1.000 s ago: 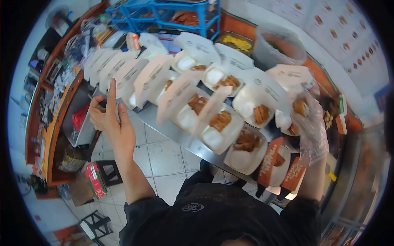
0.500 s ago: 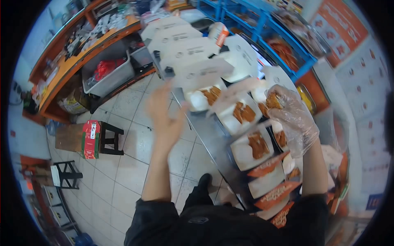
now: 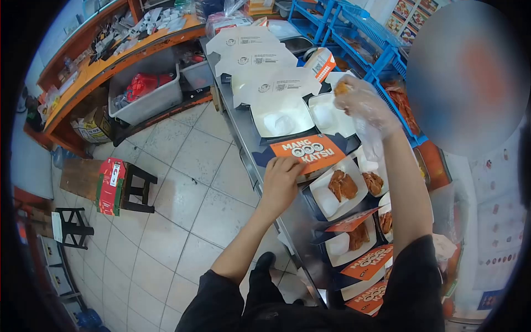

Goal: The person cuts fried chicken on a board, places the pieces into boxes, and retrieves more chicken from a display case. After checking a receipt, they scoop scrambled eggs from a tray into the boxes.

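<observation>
While the left hand (image 3: 281,185), half curled, rests on an orange lid (image 3: 326,162), its grip unclear, two far boxes (image 3: 300,114) on the desk (image 3: 296,222) show only white mounds; the gloved right hand (image 3: 368,108) closes round a fried piece (image 3: 342,88) beside them; several nearer boxes (image 3: 319,192) already hold meat (image 3: 343,185)

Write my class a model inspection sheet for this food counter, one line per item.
Surface: metal counter, crowded with open boxes along its length.
Job's things: two boxes hold only white mounds, apparently rice; nearer ones also hold browned meat.
Clutter: loose scraps on the side bench; red bag in a tub below.
Grippers: none; left hand, bare, touches an orange lid; right hand, in clear plastic, holds a fried piece.
Cables: nothing seen.
Surroundings: tiled floor, blue rack.
</observation>
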Demonstrator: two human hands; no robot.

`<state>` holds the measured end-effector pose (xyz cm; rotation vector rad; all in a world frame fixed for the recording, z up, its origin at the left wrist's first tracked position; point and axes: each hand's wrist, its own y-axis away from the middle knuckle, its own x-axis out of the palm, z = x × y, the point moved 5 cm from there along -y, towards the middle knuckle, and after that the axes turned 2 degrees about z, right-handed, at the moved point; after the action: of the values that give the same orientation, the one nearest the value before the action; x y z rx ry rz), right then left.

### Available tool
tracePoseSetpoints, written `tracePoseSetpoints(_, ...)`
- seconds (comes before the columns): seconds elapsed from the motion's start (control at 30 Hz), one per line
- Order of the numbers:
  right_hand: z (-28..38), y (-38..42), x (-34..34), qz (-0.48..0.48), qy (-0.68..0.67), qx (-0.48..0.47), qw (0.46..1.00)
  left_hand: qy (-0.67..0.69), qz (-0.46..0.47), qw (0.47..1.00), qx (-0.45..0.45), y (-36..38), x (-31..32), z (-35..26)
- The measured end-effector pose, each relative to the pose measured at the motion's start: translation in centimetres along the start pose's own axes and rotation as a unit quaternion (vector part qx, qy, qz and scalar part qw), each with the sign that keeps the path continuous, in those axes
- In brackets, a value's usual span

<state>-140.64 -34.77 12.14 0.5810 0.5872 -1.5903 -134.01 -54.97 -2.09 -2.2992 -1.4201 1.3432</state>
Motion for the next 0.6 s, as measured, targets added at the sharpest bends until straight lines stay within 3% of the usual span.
tracePoseSetpoints(0.07,-0.6,-2.0,2.4,0.088,-0.032,-0.011,0.996,0.025,-0.052,0.998,-0.003,0.2,-0.6,0.2)
tracePoseSetpoints(0.13,-4.4,-5.6,6.3,0.103,0.118,-0.090,0.984,0.031,-0.063,0.997,-0.006,0.6,-0.8,-0.2)
tracePoseSetpoints(0.2,-1.8,-4.5,8.2,0.095,0.221,0.080,0.967,0.040,-0.078,0.996,0.003,0.5,-0.9,-1.1)
tracePoseSetpoints(0.23,-4.6,-7.0,10.4,0.251,0.420,-0.127,0.863,0.041,-0.083,0.996,-0.008,0.4,-1.0,-1.2)
tracePoseSetpoints(0.3,-8.8,-9.4,6.9,-0.017,0.353,-0.082,0.932,0.043,-0.084,0.996,-0.009,-0.5,-0.9,-1.3)
tracePoseSetpoints(0.33,-7.3,-7.9,5.1,-0.021,0.348,-0.074,0.934,0.047,-0.071,0.996,-0.032,-0.5,-0.8,-1.5)
tracePoseSetpoints(0.4,0.7,-2.3,-2.5,-0.122,0.293,-0.062,0.946,0.069,-0.025,0.996,-0.054,-1.3,-0.6,-1.4)
tracePoseSetpoints(0.43,4.7,1.9,-5.8,-0.156,0.236,-0.130,0.950,0.052,-0.030,0.997,-0.045,-1.7,-0.1,-0.9)
tracePoseSetpoints(0.47,6.0,4.8,-8.9,-0.129,0.287,-0.133,0.940,0.036,-0.036,0.998,-0.036,-1.9,0.8,-0.7)
tracePoseSetpoints(0.53,7.5,16.6,-18.2,-0.170,0.335,-0.162,0.912,0.029,-0.008,0.999,0.009,-2.9,4.2,-1.1)
tracePoseSetpoints(0.57,8.0,22.8,-22.3,-0.175,0.373,-0.139,0.901,-0.049,0.000,0.998,0.025,-3.7,3.8,-3.8)
tracePoseSetpoints(0.6,8.0,29.9,-25.9,-0.179,0.413,-0.093,0.888,-0.098,-0.101,0.990,0.009,-3.6,4.6,-4.6)
